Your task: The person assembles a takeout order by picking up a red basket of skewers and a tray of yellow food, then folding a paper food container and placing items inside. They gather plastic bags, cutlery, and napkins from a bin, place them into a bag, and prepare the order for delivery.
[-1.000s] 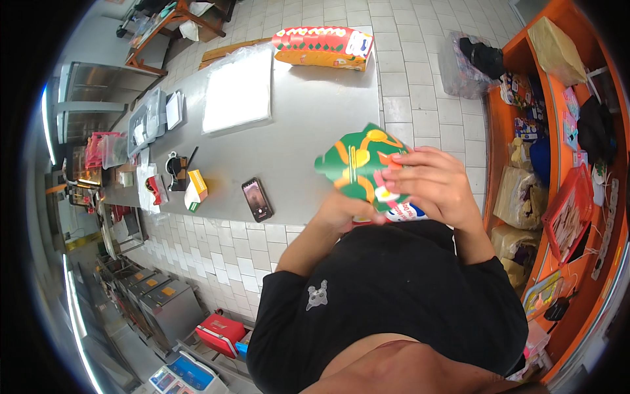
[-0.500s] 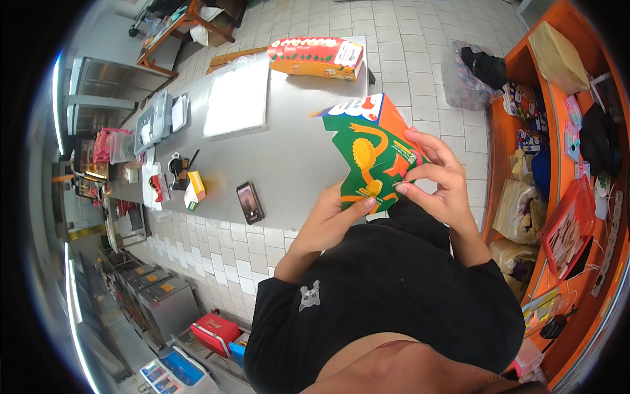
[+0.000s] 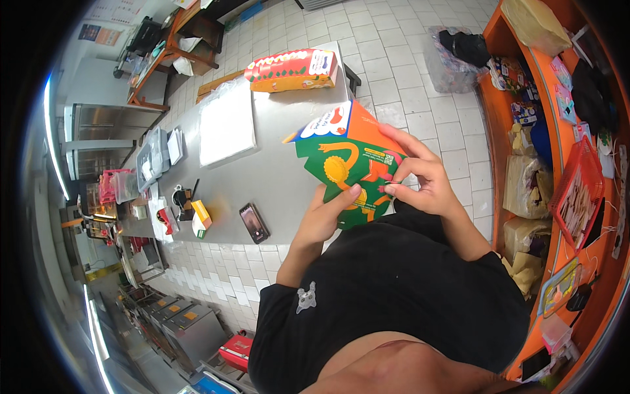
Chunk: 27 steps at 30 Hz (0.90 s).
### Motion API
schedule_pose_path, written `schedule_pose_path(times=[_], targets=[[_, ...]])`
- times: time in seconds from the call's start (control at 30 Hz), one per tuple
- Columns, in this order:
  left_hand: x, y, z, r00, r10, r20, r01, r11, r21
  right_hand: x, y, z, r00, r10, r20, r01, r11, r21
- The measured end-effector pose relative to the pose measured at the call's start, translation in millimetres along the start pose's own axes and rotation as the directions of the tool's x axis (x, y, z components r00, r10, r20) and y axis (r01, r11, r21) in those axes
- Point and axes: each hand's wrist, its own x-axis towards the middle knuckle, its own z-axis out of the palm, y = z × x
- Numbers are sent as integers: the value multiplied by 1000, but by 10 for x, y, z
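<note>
Both hands have a grip on the green and orange carton [image 3: 348,167], held up above the near edge of the tabletop [image 3: 275,171]. The left hand [image 3: 325,220] clamps its lower left side, thumb pressed flat on the green printed face. The right hand [image 3: 423,177] pinches the right edge, fingertips curled onto a flap or seam there. The carton lies between the two grips, its long axis tilted from lower right, by the person's body, up to a peaked orange and white top at upper left. The right hand sits higher and nearer that peak; the left hand is nearer the base.

Beyond the carton, at the far end of the tabletop, a second carton [image 3: 292,70], red and orange with a white patch, lies on its side. Left of the grips rests a flat white stack [image 3: 226,123] in clear wrap. Nearer, to the lower left, lie a dark phone [image 3: 253,223] and a small orange and green box [image 3: 201,218]. To the right, orange shelves [image 3: 518,118] hold bagged packages.
</note>
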Motion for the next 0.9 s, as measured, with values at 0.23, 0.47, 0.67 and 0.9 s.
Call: schedule_pose_path(times=[0.23,0.47,0.67,0.9], targets=[[112,-215,-156,982,45,184,-22,992,-126,18,106,85,954,299,23,-258,778,573],[66,-107,-145,960,280,20,-281,955,90,-118,54,189,986,97,-135,-58,961,269],[68,-33,-5,740,669,72,-653,688,316,-138,72,111,997,73,-13,-71,995,73],[51,-49,15,801,599,-10,-564,760,321,12,-158,-128,990,115,80,-94,969,-227]])
